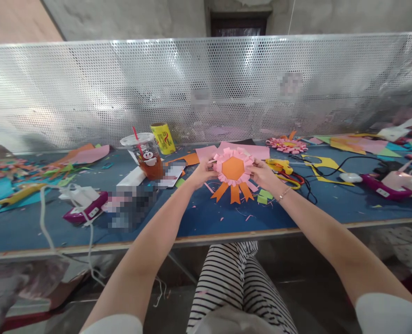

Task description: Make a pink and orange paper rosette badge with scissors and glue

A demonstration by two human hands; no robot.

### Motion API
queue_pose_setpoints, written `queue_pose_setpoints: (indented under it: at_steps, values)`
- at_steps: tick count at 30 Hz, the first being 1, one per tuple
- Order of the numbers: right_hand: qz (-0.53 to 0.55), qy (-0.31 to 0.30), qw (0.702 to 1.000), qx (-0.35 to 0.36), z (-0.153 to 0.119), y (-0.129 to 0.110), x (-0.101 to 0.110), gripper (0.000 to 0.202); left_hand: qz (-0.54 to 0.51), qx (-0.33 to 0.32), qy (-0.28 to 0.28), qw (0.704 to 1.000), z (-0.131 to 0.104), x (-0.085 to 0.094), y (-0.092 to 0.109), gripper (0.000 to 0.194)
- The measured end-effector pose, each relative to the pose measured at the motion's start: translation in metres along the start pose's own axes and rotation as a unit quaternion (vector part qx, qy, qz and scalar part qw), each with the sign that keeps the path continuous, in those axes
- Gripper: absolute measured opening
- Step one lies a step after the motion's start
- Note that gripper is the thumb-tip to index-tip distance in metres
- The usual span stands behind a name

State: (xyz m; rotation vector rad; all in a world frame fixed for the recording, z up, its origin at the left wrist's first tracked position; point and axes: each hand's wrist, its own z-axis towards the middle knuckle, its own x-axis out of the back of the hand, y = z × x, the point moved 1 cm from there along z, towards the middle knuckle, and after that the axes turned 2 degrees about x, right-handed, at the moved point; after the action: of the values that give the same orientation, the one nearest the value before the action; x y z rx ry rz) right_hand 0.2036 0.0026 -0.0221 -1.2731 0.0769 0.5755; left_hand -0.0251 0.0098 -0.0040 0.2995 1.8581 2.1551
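Between my two hands is a paper rosette (233, 168) with an orange centre, a ring of pink paper loops and orange ribbon tails hanging below. My left hand (204, 173) grips its left edge, fingers closed on the pink loops. On the opposite edge, my right hand (262, 175) pinches the rosette in the same way. The fingertips are partly hidden by the loops. Beneath it, green paper pieces (263, 196) and small pink scraps lie on the blue tabletop (206, 218).
A drink cup (150, 160) with a red straw and a yellow roll (163, 138) stand at left. Purple power strips (87, 207) with cables lie on both sides. Yellow-handled scissors (289, 178) and another pink rosette (286, 144) are at right. A perforated metal screen (122, 88) rises behind.
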Motion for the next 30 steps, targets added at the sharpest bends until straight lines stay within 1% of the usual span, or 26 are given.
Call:
queue_pose_setpoints:
  at_steps: [4,7,12,18,22,27,30]
  values:
    - [0.004,0.008,1.000,-0.002,0.0020,0.0024,0.0034,0.024,-0.007,0.028,-0.016,0.999,-0.0013,-0.0019,-0.0001,0.045]
    - [0.006,0.013,1.000,-0.001,0.0034,0.0032,0.0048,0.023,-0.017,0.025,-0.036,0.999,-0.0015,-0.0041,0.0003,0.041]
    - [-0.014,0.015,1.000,0.008,0.0035,0.0018,0.0039,0.025,0.000,0.004,-0.028,1.000,-0.0006,-0.0065,-0.0008,0.034]
    - [-0.011,0.019,1.000,0.008,0.0029,0.0017,0.0035,0.024,0.054,-0.034,0.009,0.998,0.0029,-0.0059,-0.0061,0.031]
    - [-0.013,0.013,1.000,0.006,0.0009,-0.0013,0.0004,0.024,0.069,-0.030,0.028,0.997,0.0026,-0.0068,-0.0061,0.030]
    - [0.004,0.028,1.000,0.005,0.0002,-0.0031,0.0002,0.026,0.075,-0.022,0.018,0.997,0.0022,-0.0081,-0.0064,0.032]
    - [0.005,0.037,0.999,0.009,0.0016,-0.0022,0.0023,0.026,0.051,-0.021,0.011,0.998,0.0029,-0.0088,-0.0072,0.038]
